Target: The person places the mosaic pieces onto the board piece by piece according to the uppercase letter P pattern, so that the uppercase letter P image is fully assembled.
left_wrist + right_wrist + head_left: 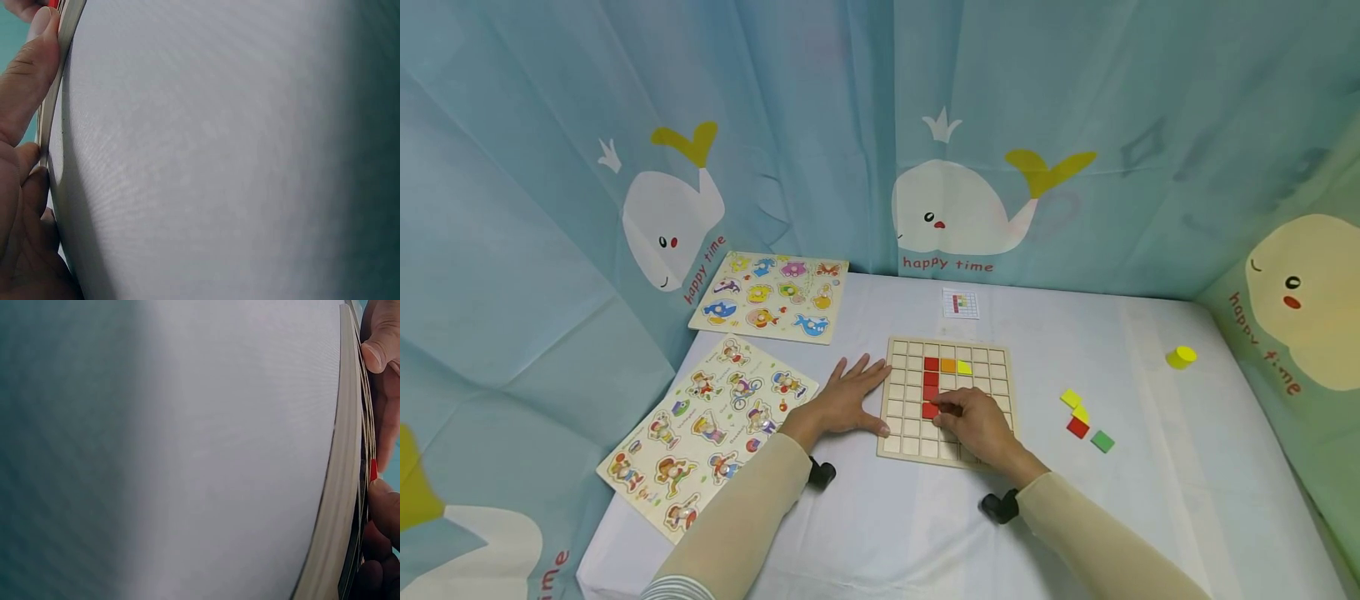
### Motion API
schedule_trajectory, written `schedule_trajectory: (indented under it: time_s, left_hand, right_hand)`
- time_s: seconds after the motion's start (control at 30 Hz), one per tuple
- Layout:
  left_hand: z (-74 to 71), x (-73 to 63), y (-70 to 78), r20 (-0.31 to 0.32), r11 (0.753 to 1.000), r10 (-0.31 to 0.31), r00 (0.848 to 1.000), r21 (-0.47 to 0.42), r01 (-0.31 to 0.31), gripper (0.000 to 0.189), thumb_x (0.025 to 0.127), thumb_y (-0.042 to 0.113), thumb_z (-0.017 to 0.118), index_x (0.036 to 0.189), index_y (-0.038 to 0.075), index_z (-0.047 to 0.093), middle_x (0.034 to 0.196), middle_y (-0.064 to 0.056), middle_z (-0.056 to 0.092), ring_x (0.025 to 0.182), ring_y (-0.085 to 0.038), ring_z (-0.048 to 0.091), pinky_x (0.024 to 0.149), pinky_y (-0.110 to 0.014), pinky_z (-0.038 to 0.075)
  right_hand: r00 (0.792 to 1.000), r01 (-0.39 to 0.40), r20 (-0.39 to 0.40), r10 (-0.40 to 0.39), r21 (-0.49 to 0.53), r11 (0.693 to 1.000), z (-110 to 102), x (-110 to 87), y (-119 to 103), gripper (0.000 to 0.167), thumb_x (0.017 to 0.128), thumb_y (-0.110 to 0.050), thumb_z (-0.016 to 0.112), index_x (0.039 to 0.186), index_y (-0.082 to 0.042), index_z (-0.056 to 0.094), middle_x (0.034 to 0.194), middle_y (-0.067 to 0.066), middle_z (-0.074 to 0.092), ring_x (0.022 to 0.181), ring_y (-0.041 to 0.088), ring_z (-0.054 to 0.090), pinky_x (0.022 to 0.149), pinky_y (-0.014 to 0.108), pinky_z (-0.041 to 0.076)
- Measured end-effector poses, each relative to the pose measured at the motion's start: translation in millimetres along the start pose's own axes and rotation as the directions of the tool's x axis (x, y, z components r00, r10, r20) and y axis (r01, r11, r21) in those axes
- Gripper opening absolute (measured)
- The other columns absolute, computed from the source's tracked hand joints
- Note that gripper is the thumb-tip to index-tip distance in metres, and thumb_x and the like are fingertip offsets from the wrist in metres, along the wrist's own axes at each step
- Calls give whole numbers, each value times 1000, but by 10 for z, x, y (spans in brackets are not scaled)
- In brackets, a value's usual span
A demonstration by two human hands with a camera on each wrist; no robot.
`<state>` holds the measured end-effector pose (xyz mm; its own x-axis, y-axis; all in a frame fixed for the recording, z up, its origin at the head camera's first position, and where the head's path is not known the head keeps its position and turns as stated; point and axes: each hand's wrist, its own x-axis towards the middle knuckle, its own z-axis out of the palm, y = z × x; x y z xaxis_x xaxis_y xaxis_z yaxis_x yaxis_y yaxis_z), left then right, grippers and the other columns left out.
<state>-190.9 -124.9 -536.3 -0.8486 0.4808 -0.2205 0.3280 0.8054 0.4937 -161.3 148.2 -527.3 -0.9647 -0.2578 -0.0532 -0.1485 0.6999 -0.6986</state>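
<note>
A wooden grid board [902,433] lies flat on the table. A column of several red square tiles [931,378] sits in its cells, with an orange tile [948,366] and a yellow tile [964,367] beside the top one. My right hand [981,425] is over the board, thumb and fingers curled at the lowest red tile [929,411]; the right wrist view shows the thumb against this red tile [374,470]. With fingers spread, my left hand [847,400] touches the board's left edge. Its thumb [28,84] lies along that edge in the left wrist view.
Right of the board lie loose tiles: yellow [1070,398], yellow [1080,414], red [1078,427] and green [1102,441]. A yellow cylinder [1182,357] stands farther right. A pattern card [960,304] lies behind the board. Two picture puzzles, sea animals [775,329] and figures [696,400], are at left.
</note>
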Motion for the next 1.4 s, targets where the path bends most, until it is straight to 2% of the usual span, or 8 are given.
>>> schedule_trajectory:
  time_s: [0.2,0.4,0.57,0.73,0.9,1.23,1.4]
  left_hand:
    - [-3,1,2,3,1000,-2,1000,5,2,116,79,59,86,170,22,24,178,4,17,166,-21,0,134,-47,-10]
    - [4,3,-4,4,1000,0,1000,0,0,117,79,59,86,170,22,24,178,4,17,166,-21,0,134,-46,-10]
    - [-2,-4,2,3,1000,-4,1000,-2,4,116,79,59,86,170,21,24,177,4,17,166,-21,0,134,-46,-10]
    - [-6,-5,8,3,1000,-4,1000,-6,4,116,80,58,86,170,21,24,177,3,18,166,-22,1,134,-47,-10]
    - [-9,-6,14,8,1000,-7,1000,-4,7,116,80,59,86,170,21,23,178,3,17,166,-21,0,134,-47,-10]
    - [-2,-6,10,2,1000,-6,1000,-9,6,116,79,59,86,170,21,24,177,3,18,166,-21,1,134,-47,-10]
    - [15,-2,-1,-2,1000,-6,1000,-13,6,115,80,58,87,170,21,25,177,4,18,166,-20,0,134,-46,-11]
  right_hand:
    - [1000,2,8,-2,19,1000,-12,9,8,29,90,-13,84,118,-8,81,104,3,75,90,17,59,80,32,52]
    - [1000,-17,6,16,61,998,-29,45,25,36,96,-14,78,131,-10,74,102,3,70,88,18,59,77,31,51]
    - [1000,-28,12,28,9,1000,-32,93,13,43,97,-18,77,138,-10,70,104,4,70,88,18,60,78,32,52]
    - [1000,-25,14,26,-34,999,-35,114,-1,40,96,-17,77,135,-8,72,103,4,71,88,17,62,77,33,53]
    - [1000,-26,6,26,-33,999,-42,102,0,38,97,-16,75,135,-9,73,103,5,71,87,17,61,78,33,52]
    - [996,-83,3,84,133,988,-53,96,38,35,98,-16,75,133,-14,74,110,6,68,94,21,58,80,33,51]
    - [997,-71,-29,77,171,983,-89,80,47,34,97,-15,76,130,-11,74,110,9,69,95,23,59,79,31,52]
